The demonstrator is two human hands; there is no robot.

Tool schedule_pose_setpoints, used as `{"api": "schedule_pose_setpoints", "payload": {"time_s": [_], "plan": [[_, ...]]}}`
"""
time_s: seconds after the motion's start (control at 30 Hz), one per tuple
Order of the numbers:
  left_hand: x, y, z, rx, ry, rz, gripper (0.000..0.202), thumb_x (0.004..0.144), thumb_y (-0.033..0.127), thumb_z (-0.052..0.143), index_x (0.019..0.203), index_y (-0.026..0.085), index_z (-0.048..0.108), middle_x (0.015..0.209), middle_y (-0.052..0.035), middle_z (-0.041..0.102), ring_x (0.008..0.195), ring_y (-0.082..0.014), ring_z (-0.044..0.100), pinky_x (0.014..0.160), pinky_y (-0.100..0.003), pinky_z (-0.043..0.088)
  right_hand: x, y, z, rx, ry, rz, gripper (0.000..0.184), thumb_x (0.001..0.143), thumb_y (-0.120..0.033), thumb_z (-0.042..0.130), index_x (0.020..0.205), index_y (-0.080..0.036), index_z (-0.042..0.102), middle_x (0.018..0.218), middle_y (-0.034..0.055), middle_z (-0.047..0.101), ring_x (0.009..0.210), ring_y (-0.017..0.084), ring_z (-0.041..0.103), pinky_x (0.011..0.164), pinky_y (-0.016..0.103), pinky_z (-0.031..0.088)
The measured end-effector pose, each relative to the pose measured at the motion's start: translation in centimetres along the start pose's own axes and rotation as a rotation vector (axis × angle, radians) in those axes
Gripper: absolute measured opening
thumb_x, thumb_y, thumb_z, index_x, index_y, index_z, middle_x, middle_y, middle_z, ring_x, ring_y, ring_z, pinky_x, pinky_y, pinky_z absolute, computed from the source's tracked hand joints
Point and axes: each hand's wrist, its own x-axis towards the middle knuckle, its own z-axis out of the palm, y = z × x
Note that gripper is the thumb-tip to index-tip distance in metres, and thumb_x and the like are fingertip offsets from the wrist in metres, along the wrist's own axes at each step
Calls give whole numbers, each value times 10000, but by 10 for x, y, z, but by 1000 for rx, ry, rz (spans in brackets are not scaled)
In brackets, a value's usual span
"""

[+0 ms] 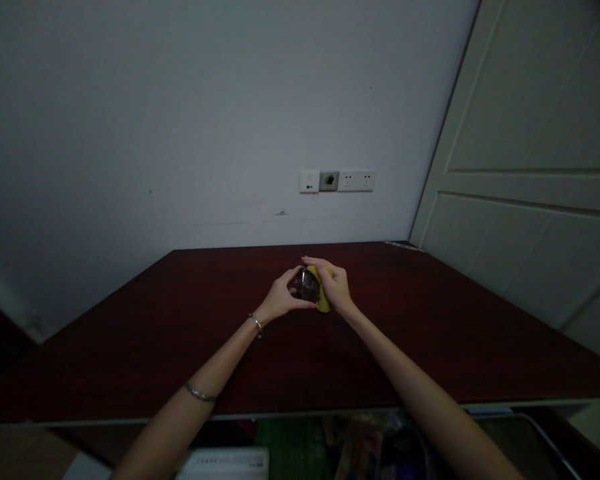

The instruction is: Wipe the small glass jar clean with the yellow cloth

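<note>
Over the middle of a dark red tabletop [220,347], both my hands meet around a small dark, shiny, see-through glass-like vessel [307,285]. Its exact kind is hard to make out in the dim light. My left hand [281,295] grips it from the left, thumb below and fingers curved above. My right hand [334,283] holds a yellow cloth [323,301] and presses it against the vessel's right side. Part of the cloth is hidden under the right fingers. Bracelets circle my left wrist and forearm.
Behind the table rises a pale wall with a row of sockets [356,181]. A white panelled door [535,180] stands along the right side. Below the table's front edge lie a white box [225,465], a green item [293,450] and several packages.
</note>
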Motion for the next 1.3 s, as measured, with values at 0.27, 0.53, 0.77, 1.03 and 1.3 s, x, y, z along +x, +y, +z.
{"api": "schedule_pose_setpoints", "payload": {"time_s": [0.27,0.53,0.77,1.03,1.3], "plan": [[1,-2,0,54,-19,-2,907,430,195,840,1256,151,467,1240,-149,530,1050,-262,571,939,-429,448,1,1,1,-54,19,0,257,828,-293,476,905,-204,704,1002,55,694,986,208,623,916,375,464],[8,-11,-3,101,76,-13,641,585,204,742,1181,110,527,1004,-99,643,881,-194,611,821,-341,489,-9,-7,7,-258,-159,-314,248,782,-190,546,989,-239,674,1105,51,653,1138,222,532,1006,464,379],[7,-9,-5,353,154,23,802,464,321,822,1184,112,536,1121,-145,589,1002,-266,557,901,-406,430,-3,-1,4,-200,-54,-167,242,831,-220,483,962,-218,686,1080,69,662,1077,206,579,951,408,447],[7,-8,-8,347,107,57,621,545,254,772,1125,145,578,971,-71,636,864,-209,594,819,-355,470,-7,-2,3,-270,-219,-301,268,779,-199,552,1017,-253,664,1146,44,633,1166,218,511,1001,459,393],[3,0,-1,-105,30,-78,840,435,195,835,1208,131,514,1242,-142,537,1089,-265,543,950,-403,425,2,-1,2,-7,11,11,282,854,-333,457,973,-221,687,1091,60,664,1045,209,602,958,397,444]]}}
